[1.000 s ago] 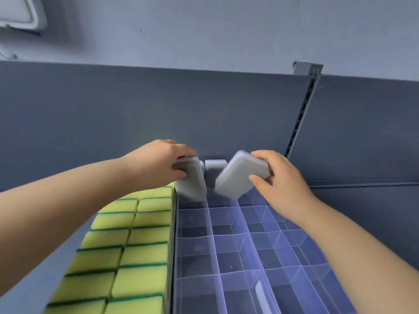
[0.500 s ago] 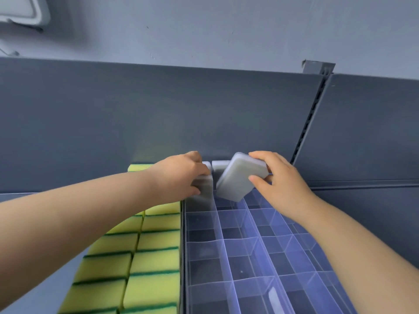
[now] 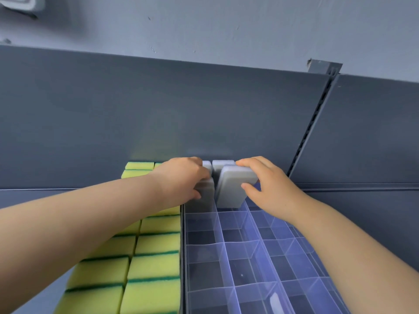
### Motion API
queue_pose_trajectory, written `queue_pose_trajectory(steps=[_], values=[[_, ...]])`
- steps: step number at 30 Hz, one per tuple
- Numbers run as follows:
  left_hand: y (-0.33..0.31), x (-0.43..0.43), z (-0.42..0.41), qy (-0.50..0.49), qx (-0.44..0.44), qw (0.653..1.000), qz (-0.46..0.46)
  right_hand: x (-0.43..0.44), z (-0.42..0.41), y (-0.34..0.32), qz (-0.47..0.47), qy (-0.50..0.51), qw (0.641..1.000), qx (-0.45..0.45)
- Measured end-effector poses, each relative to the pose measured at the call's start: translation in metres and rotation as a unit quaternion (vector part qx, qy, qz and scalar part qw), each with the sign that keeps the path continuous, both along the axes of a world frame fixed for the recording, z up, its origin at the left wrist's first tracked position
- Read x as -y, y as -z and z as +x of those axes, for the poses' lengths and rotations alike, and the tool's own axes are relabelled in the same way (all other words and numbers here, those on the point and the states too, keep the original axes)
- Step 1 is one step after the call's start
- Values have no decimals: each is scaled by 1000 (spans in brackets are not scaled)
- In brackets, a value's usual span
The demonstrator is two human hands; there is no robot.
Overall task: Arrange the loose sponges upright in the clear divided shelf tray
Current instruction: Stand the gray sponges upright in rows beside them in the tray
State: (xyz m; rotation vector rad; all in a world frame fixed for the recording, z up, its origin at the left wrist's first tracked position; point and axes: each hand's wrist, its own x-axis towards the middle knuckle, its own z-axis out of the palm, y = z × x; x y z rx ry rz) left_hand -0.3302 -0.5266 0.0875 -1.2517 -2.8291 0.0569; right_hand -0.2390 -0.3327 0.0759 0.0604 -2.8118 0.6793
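While gripped by the left hand (image 3: 181, 180) and right hand (image 3: 269, 186), two grey sponges (image 3: 233, 189) are stood pretty much long-axis-up at the clear tray's (image 3: 249, 243) far end.

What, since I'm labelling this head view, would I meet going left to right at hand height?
yellow-green sponges → left hand → left-held grey sponge → right-held grey sponge → right hand → slotted shelf upright

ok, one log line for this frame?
phase: seating | left hand: grips left grey sponge | right hand: grips right grey sponge, adjacent column | clear tray: both at back end
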Motion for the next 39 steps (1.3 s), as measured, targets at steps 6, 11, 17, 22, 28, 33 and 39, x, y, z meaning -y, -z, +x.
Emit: queue_pose_trajectory(steps=[6,11,17,22,28,33,39], values=[[-1,0,0,6,0,1000,0,3,-10,13,28,-10,998,55],[-1,0,0,3,-4,1000,-2,1,-15,18,40,-8,996,79],[0,0,0,-3,-3,1000,-12,-6,-34,2,12,-16,1000,1],[0,-2,2,-1,-9,1000,-15,0,-62,-7,48,-4,999,16],[0,2,1,4,10,1000,12,1,-86,-12,159,-5,982,100],[0,4,4,7,7,999,45,1,-95,-16,227,-24,966,125],[2,4,2,-4,-3,1000,23,-3,-96,-21,185,-43,976,105]])
